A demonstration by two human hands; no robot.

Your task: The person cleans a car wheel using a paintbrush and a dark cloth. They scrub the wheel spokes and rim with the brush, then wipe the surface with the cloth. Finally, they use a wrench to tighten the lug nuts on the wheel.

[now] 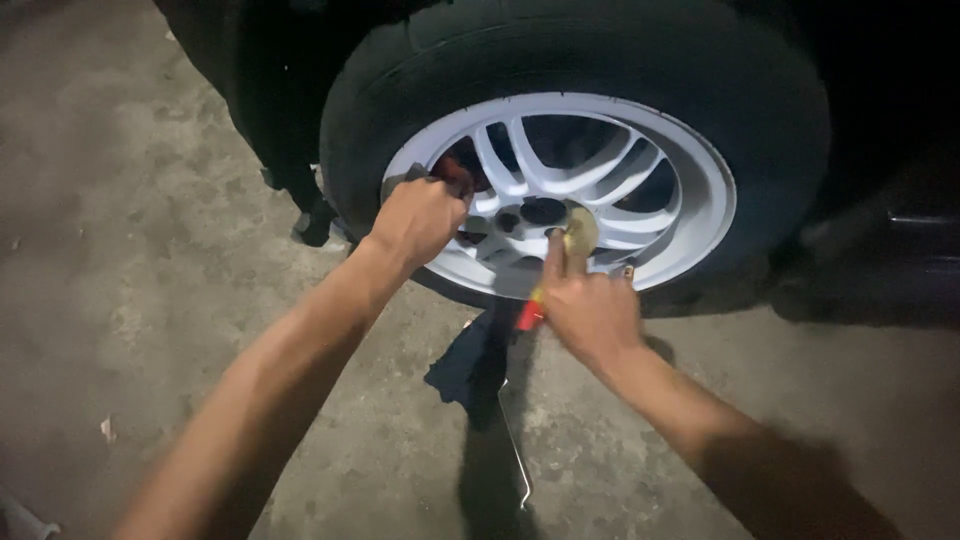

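While a dark car stands on rough concrete floor in dim light, a person works with both hands at its white alloy wheel. The left hand is closed in a fist around a dark cloth pressed against the spokes at the rim's left side. The right hand is curled around a red-handled tool, index finger stretched along it; the tool's long axis runs up and away from the hand toward the hub, where a small round yellowish pad sits just right of the centre cap. Both hands touch the wheel, the right one nearer the hub. Below them, a dark rag and a thin metal rod lie on the floor, just in front of the black tyre. Whether the pad belongs to the tool cannot be told.
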